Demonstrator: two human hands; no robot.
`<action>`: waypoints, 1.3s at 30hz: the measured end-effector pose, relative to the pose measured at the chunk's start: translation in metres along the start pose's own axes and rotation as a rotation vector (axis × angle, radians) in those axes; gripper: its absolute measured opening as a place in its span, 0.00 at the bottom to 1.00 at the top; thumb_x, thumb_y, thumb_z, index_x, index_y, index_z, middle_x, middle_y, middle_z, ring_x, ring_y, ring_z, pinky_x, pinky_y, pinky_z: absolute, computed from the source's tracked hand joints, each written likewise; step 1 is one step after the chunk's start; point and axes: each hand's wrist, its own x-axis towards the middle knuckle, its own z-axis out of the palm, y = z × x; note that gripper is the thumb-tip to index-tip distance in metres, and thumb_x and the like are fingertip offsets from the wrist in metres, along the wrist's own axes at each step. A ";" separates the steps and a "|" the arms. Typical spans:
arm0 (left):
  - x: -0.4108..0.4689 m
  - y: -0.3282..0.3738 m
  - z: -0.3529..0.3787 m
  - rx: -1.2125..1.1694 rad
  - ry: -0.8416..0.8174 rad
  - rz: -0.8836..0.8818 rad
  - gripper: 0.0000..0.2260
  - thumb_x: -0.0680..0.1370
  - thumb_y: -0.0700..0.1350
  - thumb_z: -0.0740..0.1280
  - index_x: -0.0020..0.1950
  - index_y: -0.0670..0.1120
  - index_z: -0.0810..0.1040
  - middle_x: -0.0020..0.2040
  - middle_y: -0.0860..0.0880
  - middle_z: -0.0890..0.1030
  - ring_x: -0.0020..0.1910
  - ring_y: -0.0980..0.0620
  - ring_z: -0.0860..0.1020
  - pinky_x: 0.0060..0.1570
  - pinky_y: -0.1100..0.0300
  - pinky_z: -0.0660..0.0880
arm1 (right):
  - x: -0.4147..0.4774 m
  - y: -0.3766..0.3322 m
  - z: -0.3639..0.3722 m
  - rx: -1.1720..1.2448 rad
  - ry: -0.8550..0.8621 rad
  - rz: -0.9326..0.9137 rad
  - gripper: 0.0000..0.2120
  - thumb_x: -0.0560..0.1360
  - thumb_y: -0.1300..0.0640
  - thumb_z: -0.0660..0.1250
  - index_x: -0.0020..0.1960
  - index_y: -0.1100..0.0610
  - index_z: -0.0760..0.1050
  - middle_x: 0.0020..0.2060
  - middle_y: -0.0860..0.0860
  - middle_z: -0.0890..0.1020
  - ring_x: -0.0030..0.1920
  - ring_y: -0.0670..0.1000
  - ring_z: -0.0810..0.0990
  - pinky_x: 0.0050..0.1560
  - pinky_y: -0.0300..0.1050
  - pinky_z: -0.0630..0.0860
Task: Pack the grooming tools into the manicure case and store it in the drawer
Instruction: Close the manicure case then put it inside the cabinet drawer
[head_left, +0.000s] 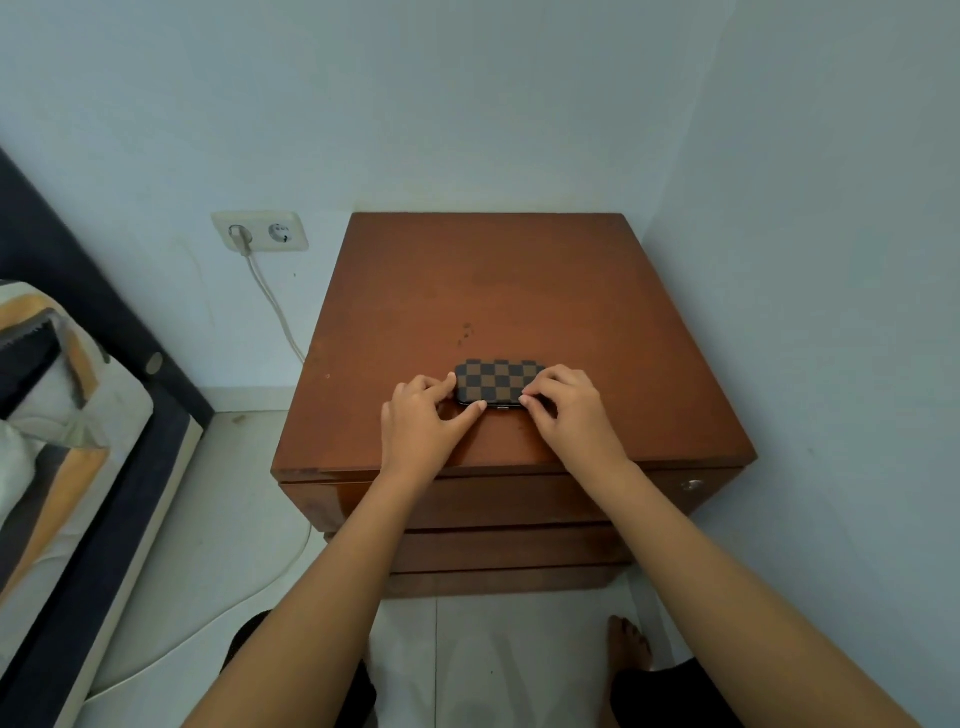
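Note:
A small manicure case (496, 382) with a brown and black checker pattern lies closed on top of a brown wooden nightstand (498, 291), near its front edge. My left hand (423, 421) grips the case's left end, fingers on the lid and thumb at its front edge. My right hand (563, 410) holds the right end, with fingertips beside the small metal clasp on the front edge. No loose grooming tools are visible. The nightstand's drawers (498, 501) below are shut.
The nightstand stands in a corner between pale walls. A wall socket (260, 232) with a white cable plugged in is to the left. A bed with a dark frame (119, 364) and striped bedding fills the left side. My knees and bare foot (631, 644) are on the white tiled floor.

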 end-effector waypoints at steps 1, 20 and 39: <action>0.000 0.003 -0.001 0.016 -0.017 -0.013 0.26 0.73 0.60 0.67 0.67 0.49 0.74 0.53 0.50 0.78 0.53 0.50 0.72 0.53 0.52 0.68 | 0.001 -0.002 -0.001 0.004 -0.003 0.008 0.07 0.75 0.59 0.66 0.49 0.60 0.80 0.48 0.54 0.80 0.52 0.52 0.74 0.52 0.39 0.69; -0.089 -0.071 -0.045 -0.392 0.431 -0.404 0.27 0.78 0.60 0.58 0.71 0.44 0.65 0.69 0.44 0.70 0.69 0.45 0.68 0.68 0.49 0.65 | -0.117 0.099 -0.069 0.308 0.487 0.779 0.19 0.78 0.57 0.61 0.66 0.65 0.69 0.63 0.63 0.75 0.63 0.60 0.74 0.66 0.51 0.68; -0.176 -0.078 -0.069 -0.490 0.430 -0.541 0.16 0.80 0.46 0.60 0.65 0.40 0.72 0.61 0.40 0.77 0.61 0.42 0.75 0.61 0.52 0.70 | -0.199 0.072 -0.091 0.377 0.452 0.843 0.14 0.77 0.55 0.63 0.59 0.61 0.75 0.55 0.60 0.81 0.57 0.59 0.79 0.58 0.46 0.71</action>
